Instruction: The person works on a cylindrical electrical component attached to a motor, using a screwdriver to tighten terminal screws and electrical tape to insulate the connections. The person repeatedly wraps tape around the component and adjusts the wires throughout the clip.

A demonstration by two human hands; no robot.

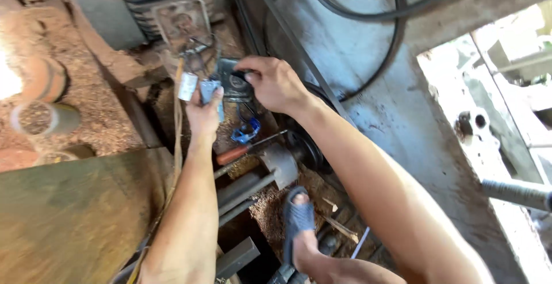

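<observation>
Here, largest first:
Machine frame: a grey metal frame (402,111) runs down the right half, with a black belt (397,25) looped across its upper part.
Motor: a ribbed grey motor (167,2) sits at the top, above both hands.
Wooden slab: a greenish board (69,215) fills the lower left, with sawdust (86,88) spread on the floor beyond it.
Foot: a foot in a dark blue sandal (298,221) rests on the sawdust below the arms.
Right hand: the right hand (276,83) is curled, fingers closed on the dark switch box (233,80), which sits just below the motor.
Left hand: the left hand (202,114) is closed round a small grey-blue piece (210,91), held touching the left side of the switch box.
Screwdriver: an orange-handled screwdriver (236,153) lies below the hands, near a blue wire (247,129).
</observation>
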